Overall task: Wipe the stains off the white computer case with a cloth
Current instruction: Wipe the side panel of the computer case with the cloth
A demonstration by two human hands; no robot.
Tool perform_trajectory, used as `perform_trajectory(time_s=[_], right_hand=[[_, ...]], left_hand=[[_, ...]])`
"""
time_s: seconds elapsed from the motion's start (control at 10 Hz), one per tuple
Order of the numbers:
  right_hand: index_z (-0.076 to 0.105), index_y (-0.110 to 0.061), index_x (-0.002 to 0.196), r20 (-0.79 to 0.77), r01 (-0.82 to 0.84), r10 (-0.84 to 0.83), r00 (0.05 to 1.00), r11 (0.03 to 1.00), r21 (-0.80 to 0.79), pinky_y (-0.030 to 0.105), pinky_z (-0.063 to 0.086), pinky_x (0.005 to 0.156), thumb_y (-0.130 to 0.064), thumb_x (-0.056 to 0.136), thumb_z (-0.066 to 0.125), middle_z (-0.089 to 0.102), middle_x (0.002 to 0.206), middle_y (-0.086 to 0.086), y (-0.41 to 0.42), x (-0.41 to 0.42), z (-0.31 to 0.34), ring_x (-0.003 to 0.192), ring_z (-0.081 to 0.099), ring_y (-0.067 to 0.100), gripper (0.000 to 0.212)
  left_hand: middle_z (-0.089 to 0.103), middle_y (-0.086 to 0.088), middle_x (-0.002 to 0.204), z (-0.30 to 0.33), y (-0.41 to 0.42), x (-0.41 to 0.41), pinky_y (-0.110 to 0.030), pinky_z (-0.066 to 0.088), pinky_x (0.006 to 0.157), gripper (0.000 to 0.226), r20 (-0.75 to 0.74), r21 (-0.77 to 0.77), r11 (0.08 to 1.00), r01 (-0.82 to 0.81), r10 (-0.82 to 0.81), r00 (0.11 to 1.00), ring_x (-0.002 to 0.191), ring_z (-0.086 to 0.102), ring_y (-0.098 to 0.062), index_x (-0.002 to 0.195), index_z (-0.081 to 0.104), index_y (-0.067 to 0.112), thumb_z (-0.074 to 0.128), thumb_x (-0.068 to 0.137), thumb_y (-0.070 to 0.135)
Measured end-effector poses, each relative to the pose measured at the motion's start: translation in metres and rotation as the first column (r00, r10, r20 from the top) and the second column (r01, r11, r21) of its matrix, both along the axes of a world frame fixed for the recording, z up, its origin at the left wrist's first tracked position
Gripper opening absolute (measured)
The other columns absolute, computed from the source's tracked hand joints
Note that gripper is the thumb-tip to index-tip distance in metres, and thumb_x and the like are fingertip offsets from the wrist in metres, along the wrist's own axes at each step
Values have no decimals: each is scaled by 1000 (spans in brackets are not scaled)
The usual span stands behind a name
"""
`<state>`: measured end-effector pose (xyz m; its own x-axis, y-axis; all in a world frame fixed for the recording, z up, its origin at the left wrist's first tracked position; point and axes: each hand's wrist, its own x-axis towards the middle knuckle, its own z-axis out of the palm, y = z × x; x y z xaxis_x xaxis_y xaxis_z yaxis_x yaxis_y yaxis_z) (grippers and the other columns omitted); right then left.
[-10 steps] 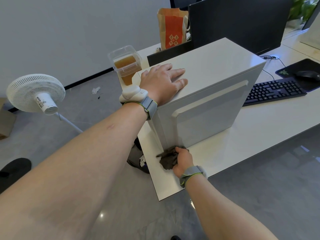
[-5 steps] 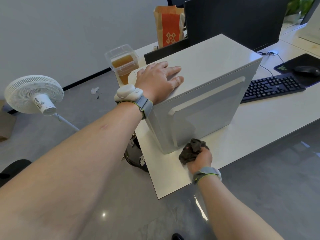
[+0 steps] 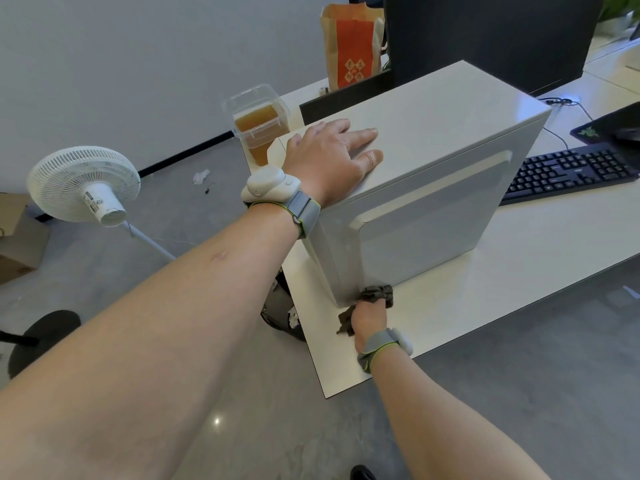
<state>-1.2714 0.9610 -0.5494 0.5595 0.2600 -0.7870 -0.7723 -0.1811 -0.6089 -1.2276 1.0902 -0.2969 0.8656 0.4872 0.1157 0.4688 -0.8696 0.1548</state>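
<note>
1. A dark cloth [image 3: 375, 296] is gripped by the curled fingers of the right hand [image 3: 369, 317] and pressed against the case's lower near corner.
2. The white computer case [image 3: 433, 188] is stood on the tabletop [image 3: 519, 271].
3. The left hand [image 3: 329, 157] is laid flat on the case's top, fingers straight.

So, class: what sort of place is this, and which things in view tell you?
Most likely an office. A white desk carries a black keyboard and a dark monitor, beside the white computer case; a white pedestal fan stands on the grey floor.
</note>
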Motion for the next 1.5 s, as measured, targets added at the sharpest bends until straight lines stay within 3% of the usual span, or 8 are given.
perform_trajectory(time_s=[0.3,0.5,0.7,0.9,1.1,1.3,1.4,1.5], right_hand=[[49,8,141,-286,-122,178,942,972,203,61,44,109,-5,105,44,61,132,33,-11,-4,-2,126,58,47,39],[68,0,97,-25,-629,635,772,769,118,62,52,99,-11,70,61,70,99,24,-36,12,8,95,68,40,30],[46,-9,143,426,89,55,903,946,-311,48,45,109,-24,76,70,54,140,16,-49,73,4,124,54,39,72],[-2,-10,163,235,-405,888,396,399,-823,46,13,127,-77,72,68,-1,170,16,-40,38,-43,156,4,36,133],[28,-4,155,283,-228,944,171,317,-921,38,38,109,-31,95,51,31,157,16,-19,3,-49,140,35,36,70],[59,-14,134,367,-527,906,-212,210,-824,37,43,103,-21,98,49,53,138,7,-23,0,-41,129,47,30,38],[61,-3,122,507,-559,831,229,539,-630,29,45,93,-18,104,44,64,125,11,-38,19,-26,120,60,31,29],[57,6,120,494,-123,339,801,900,-419,38,43,89,-17,105,44,64,122,28,-59,70,-12,115,61,43,30]], left_hand=[[38,8,160,-1,3,0,-51,22,119,55,4,-4,1000,-1,1,1000,148,31,-21,146,45,55,35,94,72],[38,9,160,-2,3,0,-53,21,119,57,7,-16,1000,-2,2,1000,149,30,-23,145,44,55,33,92,74],[38,9,161,-1,2,-1,-53,21,119,57,9,-13,1000,-6,7,1000,149,30,-23,145,45,55,34,93,74],[37,9,161,2,1,-1,-53,20,119,57,19,-19,1000,10,-10,1000,148,30,-22,146,45,54,34,94,72],[37,9,161,0,3,-1,-53,20,119,57,8,-24,1000,1,0,1000,148,30,-21,146,45,54,33,93,73],[37,9,161,0,4,-2,-52,20,119,56,3,-21,1000,4,-4,1000,148,30,-21,146,44,54,34,94,72],[37,8,161,1,3,-2,-53,21,119,57,0,-19,1000,9,-9,1000,149,30,-21,147,44,53,34,94,72],[37,8,161,1,3,-2,-54,22,119,59,-2,-12,1000,14,-14,1000,148,30,-21,147,44,53,32,93,73]])
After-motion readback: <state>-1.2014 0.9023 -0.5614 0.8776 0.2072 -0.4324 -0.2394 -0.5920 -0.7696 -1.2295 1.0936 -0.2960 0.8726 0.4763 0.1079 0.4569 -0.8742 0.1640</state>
